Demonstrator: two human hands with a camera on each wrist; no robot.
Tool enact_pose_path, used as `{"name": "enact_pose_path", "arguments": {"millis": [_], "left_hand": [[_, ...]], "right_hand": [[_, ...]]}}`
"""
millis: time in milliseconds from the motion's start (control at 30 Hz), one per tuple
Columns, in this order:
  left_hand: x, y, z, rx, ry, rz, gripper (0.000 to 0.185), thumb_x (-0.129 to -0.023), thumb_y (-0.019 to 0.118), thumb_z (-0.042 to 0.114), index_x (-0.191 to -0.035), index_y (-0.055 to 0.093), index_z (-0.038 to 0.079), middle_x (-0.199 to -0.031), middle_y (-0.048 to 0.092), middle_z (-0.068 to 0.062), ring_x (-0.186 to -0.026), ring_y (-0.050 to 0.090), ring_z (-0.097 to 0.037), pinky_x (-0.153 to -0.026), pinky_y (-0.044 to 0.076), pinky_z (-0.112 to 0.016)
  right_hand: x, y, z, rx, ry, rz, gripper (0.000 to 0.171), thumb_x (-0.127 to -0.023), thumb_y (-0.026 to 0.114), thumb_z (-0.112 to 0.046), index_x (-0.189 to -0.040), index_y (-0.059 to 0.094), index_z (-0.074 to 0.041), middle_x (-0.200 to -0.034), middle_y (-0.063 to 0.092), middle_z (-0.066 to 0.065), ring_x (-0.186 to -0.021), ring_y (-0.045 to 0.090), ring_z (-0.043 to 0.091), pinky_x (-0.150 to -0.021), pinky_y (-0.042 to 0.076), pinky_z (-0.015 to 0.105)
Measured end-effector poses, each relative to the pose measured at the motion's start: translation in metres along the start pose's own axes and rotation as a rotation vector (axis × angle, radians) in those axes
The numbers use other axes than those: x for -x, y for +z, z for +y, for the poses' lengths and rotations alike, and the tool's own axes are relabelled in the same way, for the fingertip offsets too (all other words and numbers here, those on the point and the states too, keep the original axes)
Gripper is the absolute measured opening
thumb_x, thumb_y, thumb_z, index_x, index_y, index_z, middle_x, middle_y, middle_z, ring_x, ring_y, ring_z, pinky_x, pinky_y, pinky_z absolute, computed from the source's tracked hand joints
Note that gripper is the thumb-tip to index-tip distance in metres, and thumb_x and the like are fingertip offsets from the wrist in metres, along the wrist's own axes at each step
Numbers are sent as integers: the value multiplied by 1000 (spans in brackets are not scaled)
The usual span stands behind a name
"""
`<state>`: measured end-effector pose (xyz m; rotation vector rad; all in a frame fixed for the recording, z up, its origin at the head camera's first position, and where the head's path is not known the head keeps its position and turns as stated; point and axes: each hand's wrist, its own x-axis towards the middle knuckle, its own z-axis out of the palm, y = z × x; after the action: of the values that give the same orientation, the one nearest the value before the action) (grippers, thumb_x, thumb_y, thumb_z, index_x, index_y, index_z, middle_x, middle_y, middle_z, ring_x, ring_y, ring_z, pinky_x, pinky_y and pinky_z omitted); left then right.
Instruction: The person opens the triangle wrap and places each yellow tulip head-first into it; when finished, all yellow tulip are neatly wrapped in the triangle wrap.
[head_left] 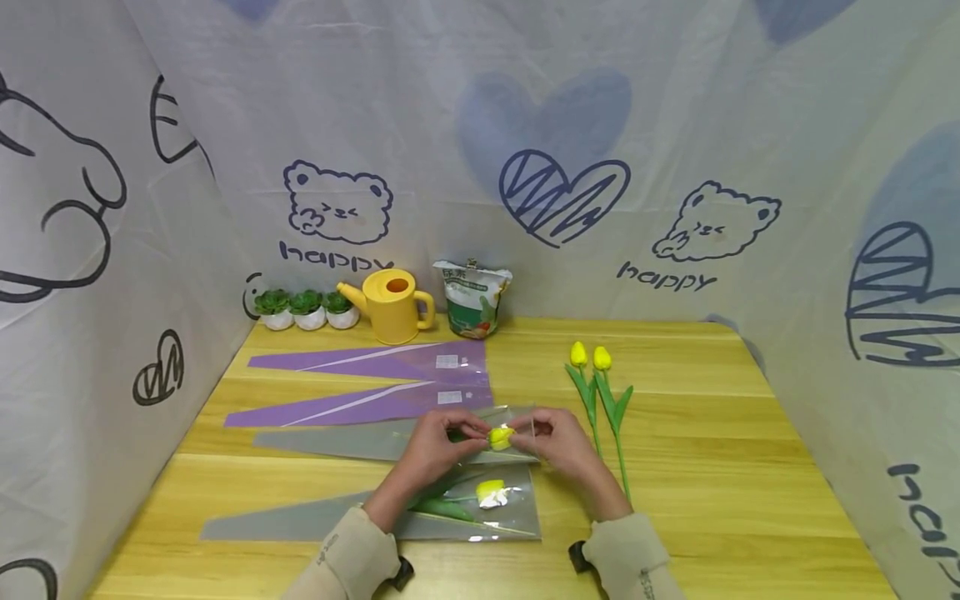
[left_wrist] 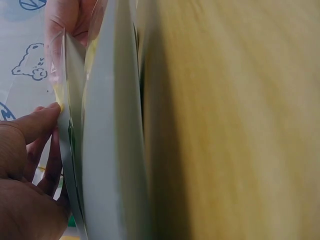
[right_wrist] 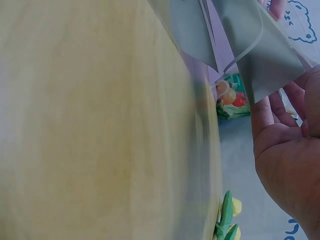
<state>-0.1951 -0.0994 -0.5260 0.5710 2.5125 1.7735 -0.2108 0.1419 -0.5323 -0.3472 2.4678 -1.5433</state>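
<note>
A yellow tulip lies inside a grey flower sleeve with a clear front, between both hands. My left hand pinches the sleeve beside the bloom; in the left wrist view its thumb presses the clear film from one side. At the sleeve's wide end, my right hand holds the edge, its fingers behind the grey sheet. Closer to me, a second grey sleeve lies flat with another yellow tulip in it, partly beneath the left forearm.
Two purple sleeves lie farther back on the wooden table. Two loose yellow tulips lie to the right. Along the back stand small potted succulents, a yellow watering can and a clipped bag.
</note>
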Motion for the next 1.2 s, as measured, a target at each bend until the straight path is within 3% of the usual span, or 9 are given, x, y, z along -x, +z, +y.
{"name": "enact_pose_path", "arguments": {"millis": [433, 633, 800, 967, 1200], "left_hand": [[-3, -1, -3, 0, -7, -9, 14, -85, 85, 7, -98, 82, 11, -90, 80, -5, -81, 73, -13, -76, 56, -22], [-2, 0, -4, -40, -37, -2, 13, -84, 85, 7, -96, 82, 12, -88, 80, -1, -79, 71, -7, -76, 55, -22], [-1, 0, -7, -53, -49, 13, 12, -84, 85, 4, -95, 81, 8, -85, 80, -3, -77, 71, -6, -74, 55, -21], [-1, 0, -8, -70, -42, 11, 12, -83, 84, 3, -95, 81, 7, -86, 80, -3, -78, 73, -8, -74, 55, -20], [-1, 2, -9, -110, -32, -46, 14, -85, 84, 4, -98, 80, 7, -91, 80, -3, -79, 72, -7, -74, 58, -22]], "right_hand": [[-1, 0, -3, -40, 31, -44, 23, -90, 82, -20, -110, 78, -10, -91, 71, 4, -70, 57, 11, -59, 46, 21], [1, 1, -1, -34, 48, -51, 24, -91, 81, -21, -112, 77, -9, -101, 76, 7, -78, 66, 13, -66, 53, 24], [2, 1, 2, -17, 64, 15, 19, -96, 75, -19, -112, 77, -8, -114, 76, 11, -94, 73, 19, -78, 58, 29], [2, 0, 5, -69, 97, 122, 18, -99, 69, -9, -114, 75, -1, -105, 76, 13, -89, 73, 19, -78, 60, 29], [2, 0, 7, -213, 114, 215, 30, -100, 65, -3, -129, 64, 6, -106, 73, 22, -86, 73, 20, -80, 63, 32]]}}
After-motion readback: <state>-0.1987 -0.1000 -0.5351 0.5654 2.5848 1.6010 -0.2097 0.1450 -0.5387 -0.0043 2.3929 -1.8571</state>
